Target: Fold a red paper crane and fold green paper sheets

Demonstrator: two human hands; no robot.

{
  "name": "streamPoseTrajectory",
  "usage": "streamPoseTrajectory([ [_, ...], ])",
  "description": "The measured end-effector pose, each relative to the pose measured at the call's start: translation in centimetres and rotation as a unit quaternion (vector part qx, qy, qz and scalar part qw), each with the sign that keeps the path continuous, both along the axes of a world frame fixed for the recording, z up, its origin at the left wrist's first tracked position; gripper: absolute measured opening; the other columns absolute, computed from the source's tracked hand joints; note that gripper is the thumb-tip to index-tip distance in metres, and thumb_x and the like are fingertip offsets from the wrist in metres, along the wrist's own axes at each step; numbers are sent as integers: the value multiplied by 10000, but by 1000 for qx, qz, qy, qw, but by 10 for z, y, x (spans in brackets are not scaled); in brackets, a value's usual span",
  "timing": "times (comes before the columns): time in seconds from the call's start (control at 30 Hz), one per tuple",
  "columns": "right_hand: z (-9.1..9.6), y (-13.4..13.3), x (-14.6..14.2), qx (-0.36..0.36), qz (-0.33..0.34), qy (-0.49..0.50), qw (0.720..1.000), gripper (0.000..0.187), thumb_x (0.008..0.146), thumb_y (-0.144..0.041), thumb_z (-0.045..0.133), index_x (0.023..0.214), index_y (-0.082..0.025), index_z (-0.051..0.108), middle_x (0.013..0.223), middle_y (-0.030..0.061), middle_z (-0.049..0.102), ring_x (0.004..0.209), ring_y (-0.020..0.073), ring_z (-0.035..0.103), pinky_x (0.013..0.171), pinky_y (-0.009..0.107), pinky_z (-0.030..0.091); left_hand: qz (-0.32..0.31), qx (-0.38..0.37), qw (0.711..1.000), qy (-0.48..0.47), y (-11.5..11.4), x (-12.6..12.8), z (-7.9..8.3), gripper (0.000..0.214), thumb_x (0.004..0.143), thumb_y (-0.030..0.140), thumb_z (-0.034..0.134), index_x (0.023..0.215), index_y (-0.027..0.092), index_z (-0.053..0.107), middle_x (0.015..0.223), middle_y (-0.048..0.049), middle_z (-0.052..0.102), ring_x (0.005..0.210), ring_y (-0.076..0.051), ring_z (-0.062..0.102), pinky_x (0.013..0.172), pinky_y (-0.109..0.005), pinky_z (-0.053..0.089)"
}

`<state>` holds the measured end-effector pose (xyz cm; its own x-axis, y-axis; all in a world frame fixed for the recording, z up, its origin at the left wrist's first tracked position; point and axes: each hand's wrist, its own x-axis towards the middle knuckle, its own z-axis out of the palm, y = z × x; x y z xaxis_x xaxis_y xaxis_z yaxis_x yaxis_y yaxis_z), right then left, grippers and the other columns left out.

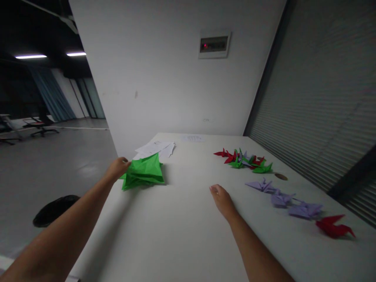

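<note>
The left forearm (pixel 55 223) is nearest, and the left hand (pixel 118 168) is closed on the corner of a folded green paper (pixel 143 173). That paper is laid on the tabletop (pixel 176 235) just beside loose white sheets (pixel 155 149). The right hand (pixel 222 201) is kept empty, loosely curled, near a row of lilac and red paper cranes (pixel 280 199). A cluster of cranes (pixel 243 159) is set beyond.
</note>
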<state>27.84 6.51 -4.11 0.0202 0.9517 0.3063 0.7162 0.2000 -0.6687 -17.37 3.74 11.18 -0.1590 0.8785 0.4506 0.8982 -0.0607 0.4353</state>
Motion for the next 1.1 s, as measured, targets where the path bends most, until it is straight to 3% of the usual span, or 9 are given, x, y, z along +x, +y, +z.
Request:
streamPoseTrajectory([
  [0.13,-3,2,-1,-6,-13,-31,999,366,963,-432,457,1064,-182,705,1139,166,764,1097,291,714,958,397,544,-12,14,998,60,0,4,-3,206,958,316,554,957,157,686,917,-79,654,903,-249,642,842,-358,541],
  [0.2,-3,5,-4,-12,-25,-52,998,373,960,-393,463,1123,-159,703,1173,185,757,1117,301,714,970,413,547,-111,7,981,157,-1,24,-12,265,979,280,454,969,166,692,967,-109,659,948,-265,634,897,-398,529],
  [0.3,3,3,-12,-16,-31,-94,995,410,956,-326,450,1223,-125,688,1238,207,737,1164,314,702,1010,450,537,-228,-26,954,195,-8,73,-34,219,962,341,532,938,220,714,944,-76,684,952,-239,649,901,-350,529],
  [0.37,10,-4,-18,-7,-18,-125,992,453,939,-291,482,1302,-87,659,1336,226,691,1272,321,645,1101,465,480,-295,-72,924,231,-15,107,-51,286,1001,351,475,986,203,719,1010,-113,694,999,-263,656,920,-389,535],
  [0.47,25,-23,-29,19,28,-179,983,543,926,-301,562,1416,-72,595,1524,203,557,1461,298,471,1232,427,339,-304,-82,920,233,-21,148,-80,348,1003,369,474,1159,141,686,1230,-187,679,1165,-317,638,1026,-449,511],
  [0.57,35,-46,-39,37,71,-287,955,633,993,-361,504,1513,-2,479,1609,237,433,1524,318,370,1267,446,264,-295,-80,921,242,-23,171,-110,500,992,402,490,1353,72,591,1486,-262,541,1420,-379,482,1163,-509,408],
  [0.7,29,-65,-47,-1,48,-316,948,730,1039,-561,396,1567,-56,424,1657,213,356,1562,343,284,1269,562,187,-288,-95,922,241,-26,176,-141,626,1007,425,422,1450,-13,490,1561,-320,439,1502,-409,377,1207,-556,331],
  [0.8,15,-70,-47,-48,29,-317,947,737,1048,-580,348,1575,-69,418,1662,215,341,1560,348,287,1259,558,194,-260,-104,933,226,-26,172,-153,676,1005,488,405,1482,12,458,1595,-323,389,1504,-429,368,1188,-595,331],
  [1.1,-3,-68,-45,-44,24,-328,943,648,1052,-460,373,1557,-62,450,1647,211,371,1541,335,337,1254,497,240,-258,-119,931,227,-20,168,-161,730,1013,553,375,1525,36,420,1620,-305,363,1534,-421,320,1196,-582,318],
])
